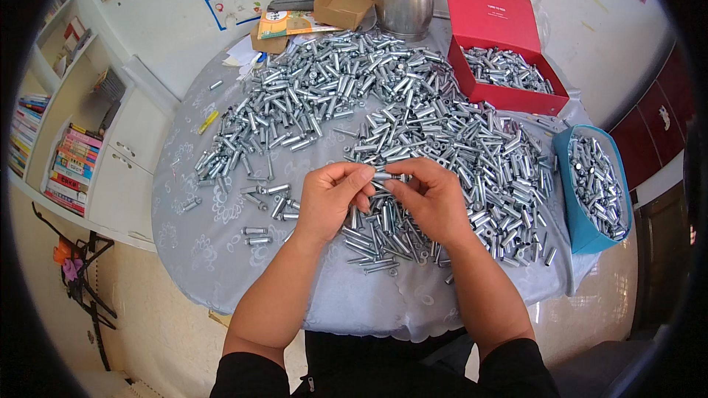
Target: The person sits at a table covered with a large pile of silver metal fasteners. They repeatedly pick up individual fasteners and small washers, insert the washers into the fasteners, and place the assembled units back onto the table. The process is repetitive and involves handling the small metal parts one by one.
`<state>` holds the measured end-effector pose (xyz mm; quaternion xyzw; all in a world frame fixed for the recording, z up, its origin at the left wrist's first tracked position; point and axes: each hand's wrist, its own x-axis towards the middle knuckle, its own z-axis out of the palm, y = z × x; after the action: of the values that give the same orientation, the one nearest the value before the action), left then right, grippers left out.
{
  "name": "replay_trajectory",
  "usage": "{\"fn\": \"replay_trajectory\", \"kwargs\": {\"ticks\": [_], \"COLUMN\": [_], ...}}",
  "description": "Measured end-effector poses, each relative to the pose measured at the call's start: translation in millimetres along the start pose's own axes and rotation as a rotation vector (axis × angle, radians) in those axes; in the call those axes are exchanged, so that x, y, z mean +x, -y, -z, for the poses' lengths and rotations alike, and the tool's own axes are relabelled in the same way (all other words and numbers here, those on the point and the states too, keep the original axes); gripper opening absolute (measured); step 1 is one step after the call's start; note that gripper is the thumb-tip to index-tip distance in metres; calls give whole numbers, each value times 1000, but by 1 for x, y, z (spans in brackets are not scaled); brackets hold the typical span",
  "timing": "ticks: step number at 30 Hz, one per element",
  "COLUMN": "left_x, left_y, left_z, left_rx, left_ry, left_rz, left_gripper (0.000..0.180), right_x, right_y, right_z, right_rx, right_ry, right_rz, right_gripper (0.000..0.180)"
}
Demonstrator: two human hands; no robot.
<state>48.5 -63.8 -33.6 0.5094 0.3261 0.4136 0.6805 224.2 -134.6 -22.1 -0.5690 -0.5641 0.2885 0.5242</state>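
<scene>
Between my two hands is a silvery expansion bolt point(386, 176), lying roughly level above the table. My left hand point(333, 197) pinches its left end between thumb and fingers. On its right end, the thumb and forefinger of my right hand point(431, 199) are closed. My fingers cover parts of the bolt, so its ends are hard to make out. Beneath and beyond both hands spreads a big heap of loose metal bolts and sleeves point(472, 155). Several bolts point(257, 235) lie apart from the heap, left of my left wrist.
A red box point(509, 101) with its lid up and a teal fabric bin point(571, 199) hold more bolts. At the back stand a steel pot point(405, 0) and a small cardboard box point(344, 1). A yellow marker point(209, 122) lies on the grey tablecloth point(214, 265).
</scene>
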Motion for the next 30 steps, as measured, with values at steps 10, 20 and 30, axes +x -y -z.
{"fn": "replay_trajectory", "kwargs": {"ticks": [10, 20, 30], "left_x": [1, 4, 4], "left_y": [-1, -1, -1], "left_z": [2, 8, 2], "left_rx": [14, 10, 222], "left_ry": [33, -41, -80], "left_rz": [-4, -58, -236], "left_gripper": [24, 23, 18], "right_x": [1, 2, 5], "right_y": [10, 0, -5], "right_z": [2, 3, 6], "right_rx": [-20, 48, -102], "right_ry": [-78, -163, -378], "right_rz": [30, -105, 25], "right_gripper": [25, 18, 25]}}
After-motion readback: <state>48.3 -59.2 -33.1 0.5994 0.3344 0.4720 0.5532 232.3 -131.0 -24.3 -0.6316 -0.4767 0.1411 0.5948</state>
